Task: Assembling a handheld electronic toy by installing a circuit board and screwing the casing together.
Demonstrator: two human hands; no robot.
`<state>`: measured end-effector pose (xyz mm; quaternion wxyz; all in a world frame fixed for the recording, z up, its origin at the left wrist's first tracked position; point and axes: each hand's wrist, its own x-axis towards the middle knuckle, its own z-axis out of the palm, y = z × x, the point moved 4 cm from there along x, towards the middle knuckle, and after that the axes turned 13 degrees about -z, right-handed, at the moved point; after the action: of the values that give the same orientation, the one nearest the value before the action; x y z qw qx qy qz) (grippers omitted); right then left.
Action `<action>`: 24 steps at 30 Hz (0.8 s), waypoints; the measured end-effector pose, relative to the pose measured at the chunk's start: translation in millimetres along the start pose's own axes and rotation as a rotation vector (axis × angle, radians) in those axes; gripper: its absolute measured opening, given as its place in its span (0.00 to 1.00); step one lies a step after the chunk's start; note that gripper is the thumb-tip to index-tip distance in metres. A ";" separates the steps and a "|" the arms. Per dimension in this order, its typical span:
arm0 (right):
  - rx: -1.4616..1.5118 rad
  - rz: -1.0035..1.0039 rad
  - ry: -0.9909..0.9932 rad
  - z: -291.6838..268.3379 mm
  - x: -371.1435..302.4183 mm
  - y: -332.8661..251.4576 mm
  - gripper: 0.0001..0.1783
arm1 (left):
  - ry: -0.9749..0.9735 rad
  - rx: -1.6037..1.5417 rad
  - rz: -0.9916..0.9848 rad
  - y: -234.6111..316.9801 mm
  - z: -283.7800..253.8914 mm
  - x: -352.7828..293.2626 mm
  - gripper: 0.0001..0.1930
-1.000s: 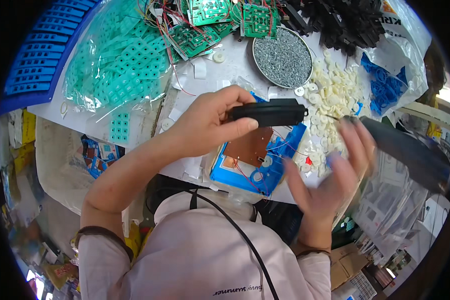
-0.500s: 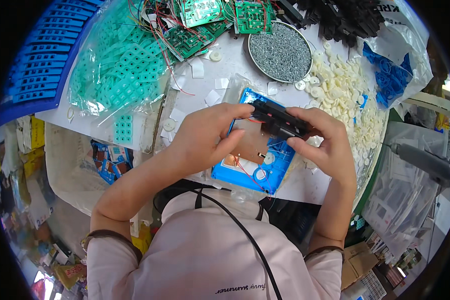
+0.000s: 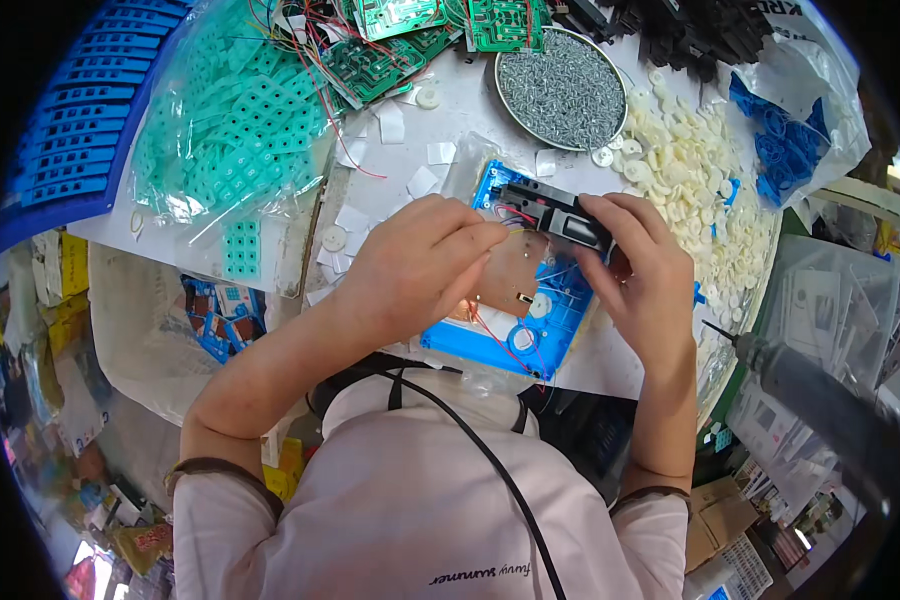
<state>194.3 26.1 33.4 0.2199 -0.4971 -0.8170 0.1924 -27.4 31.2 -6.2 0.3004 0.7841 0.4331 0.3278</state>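
Note:
A blue plastic housing (image 3: 568, 322) lies open in front of me, with a brown circuit board (image 3: 507, 275) and thin red wires inside. Across its far end sits a long black plastic part (image 3: 560, 218), grey on its upper face. My right hand (image 3: 642, 262) grips the right end of that part between thumb and fingers. At the part's left side, over the housing edge, my left hand (image 3: 410, 262) is closed in a pinch near the wires. Whatever its fingertips hold is hidden.
Beyond the housing stands a round dish of small screws (image 3: 560, 90). Cream plastic discs (image 3: 675, 160) are heaped to the right, green keypads (image 3: 255, 140) in a bag to the left, green circuit boards (image 3: 380, 70) behind. A dark powered screwdriver (image 3: 810, 385) juts in from the right.
The black part has turned and now shows its grey face. My left hand has let go of its left end and closed into a pinch. The screwdriver has swung nearer.

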 end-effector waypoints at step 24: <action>0.597 0.302 -0.006 -34.2 -40.8 69.0 0.41 | 0.139 0.213 -0.036 -9.4 2.4 109.4 0.06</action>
<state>280.0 22.6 18.1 0.3223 -0.5255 -0.6423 0.4554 14.7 130.8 13.1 0.1904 0.7791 0.4991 0.3281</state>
